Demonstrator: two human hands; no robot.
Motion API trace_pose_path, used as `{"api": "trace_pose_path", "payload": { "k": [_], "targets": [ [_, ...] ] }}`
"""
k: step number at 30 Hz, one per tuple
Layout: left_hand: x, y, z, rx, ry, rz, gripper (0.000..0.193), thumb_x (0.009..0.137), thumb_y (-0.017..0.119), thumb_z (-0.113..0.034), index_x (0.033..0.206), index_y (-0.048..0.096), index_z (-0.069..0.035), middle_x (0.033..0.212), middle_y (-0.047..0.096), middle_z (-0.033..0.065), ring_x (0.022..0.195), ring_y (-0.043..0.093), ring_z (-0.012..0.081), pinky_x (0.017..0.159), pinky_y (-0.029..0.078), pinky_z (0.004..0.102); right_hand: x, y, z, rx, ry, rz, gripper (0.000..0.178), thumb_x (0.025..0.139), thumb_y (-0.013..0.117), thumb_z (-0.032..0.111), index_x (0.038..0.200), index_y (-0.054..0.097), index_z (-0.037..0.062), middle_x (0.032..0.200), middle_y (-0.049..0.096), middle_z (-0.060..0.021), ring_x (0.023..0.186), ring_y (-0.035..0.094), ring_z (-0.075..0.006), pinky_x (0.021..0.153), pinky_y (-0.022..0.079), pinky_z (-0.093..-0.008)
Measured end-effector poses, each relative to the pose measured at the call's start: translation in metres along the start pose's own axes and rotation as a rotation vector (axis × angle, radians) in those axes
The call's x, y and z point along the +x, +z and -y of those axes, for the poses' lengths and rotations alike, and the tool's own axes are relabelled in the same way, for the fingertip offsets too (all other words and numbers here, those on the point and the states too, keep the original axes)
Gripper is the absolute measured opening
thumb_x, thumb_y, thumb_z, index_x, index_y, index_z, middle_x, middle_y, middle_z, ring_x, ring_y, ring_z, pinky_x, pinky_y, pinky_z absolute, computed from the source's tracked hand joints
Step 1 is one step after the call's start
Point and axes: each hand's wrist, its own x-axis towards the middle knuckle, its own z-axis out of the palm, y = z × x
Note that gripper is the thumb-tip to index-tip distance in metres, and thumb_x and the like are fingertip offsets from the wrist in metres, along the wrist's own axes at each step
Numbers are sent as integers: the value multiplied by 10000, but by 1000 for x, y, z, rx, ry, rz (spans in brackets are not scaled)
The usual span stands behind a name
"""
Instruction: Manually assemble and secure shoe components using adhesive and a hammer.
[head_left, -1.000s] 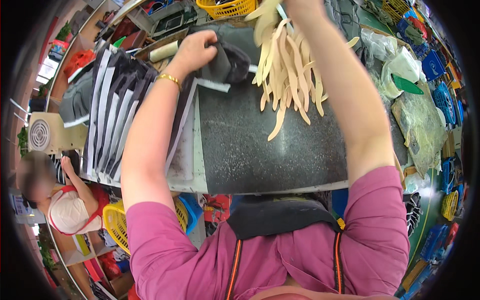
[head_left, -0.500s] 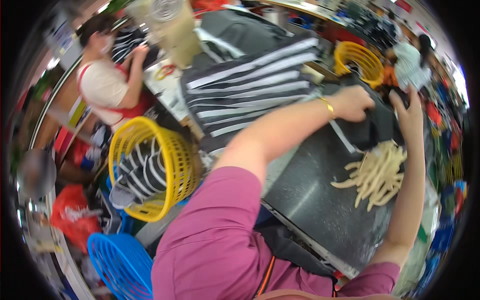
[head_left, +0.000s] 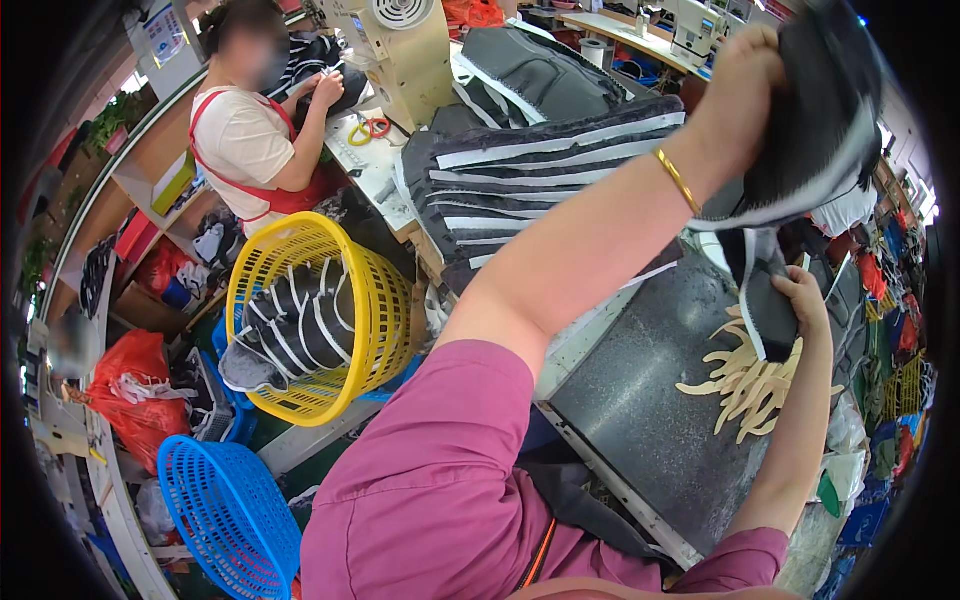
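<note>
My left hand point(head_left: 742, 95), a gold bangle on its wrist, is raised high at the upper right, closed on a black fabric piece point(head_left: 825, 125) with a white edge. Lower down, the fingers of my right hand point(head_left: 804, 298) pinch a smaller dark piece point(head_left: 768, 315) with a white edge, hanging above the work table point(head_left: 640, 390). Beneath it lies a loose heap of cream curved strips point(head_left: 755, 385), partly covered by the dark piece and my right forearm. Left of my raised hand, black pieces with white strips point(head_left: 540, 160) lie overlapped in a row.
A yellow basket point(head_left: 385, 320) at left holds black-and-white pieces; a blue basket point(head_left: 225, 510) stands below it. Beyond, a person in a red apron point(head_left: 255, 150) works beside a cream machine point(head_left: 405, 70). Red-and-yellow scissors point(head_left: 368, 130) lie on that table. More dark pieces point(head_left: 545, 75) are stacked behind.
My left hand has risen up and away from the table, lifting the black fabric piece. My right hand has moved down and now pinches the smaller dark piece over the cream strips.
</note>
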Motion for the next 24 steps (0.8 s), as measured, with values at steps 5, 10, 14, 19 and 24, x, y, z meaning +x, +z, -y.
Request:
{"api": "trace_pose_path", "payload": {
  "k": [5, 10, 14, 19, 24],
  "targets": [
    [5, 26, -12, 664, -444, 128, 132, 743, 614, -65, 854, 681, -37, 834, 642, 76, 775, 621, 201, 706, 497, 338, -5, 39, 3, -442, -248, -215, 499, 879, 712, 236, 1301, 608, -10, 1230, 665, -139, 1111, 631, -263, 984, 488, -377],
    [-134, 63, 35, 1168, -1068, 870, 340, 776, 621, -161, 1067, 716, -12, 1086, 714, 194, 1015, 662, 314, 882, 508, 408, -94, 46, 53, -289, -339, -278, 484, 980, 581, 361, 1296, 608, -4, 1181, 673, -95, 1056, 652, -205, 937, 510, -354],
    [-272, 56, 64, 858, -1221, 771, 313, 753, 637, -160, 1019, 704, -10, 956, 714, 202, 940, 693, 330, 807, 524, 439, -241, 71, 11, 5, -100, 107, 420, 918, 654, 134, 1304, 570, -7, 1074, 665, -76, 921, 653, -142, 844, 524, -303],
    [-331, 70, 91, 312, -1318, 884, 323, 745, 621, -91, 1040, 713, 5, 922, 736, 152, 828, 696, 230, 733, 541, 376, -342, 100, -59, 78, 262, 68, 508, 861, 650, 11, 1350, 515, -14, 1110, 672, -80, 1040, 627, -118, 891, 512, -282],
    [-338, 99, 112, 596, -965, 1141, 287, 853, 711, -166, 1108, 664, -43, 921, 657, 156, 871, 645, 337, 778, 523, 436, -395, 74, -95, -223, 93, -281, 431, 865, 706, 157, 1262, 605, 25, 951, 634, -82, 867, 616, -161, 783, 515, -315]
  ]
}}
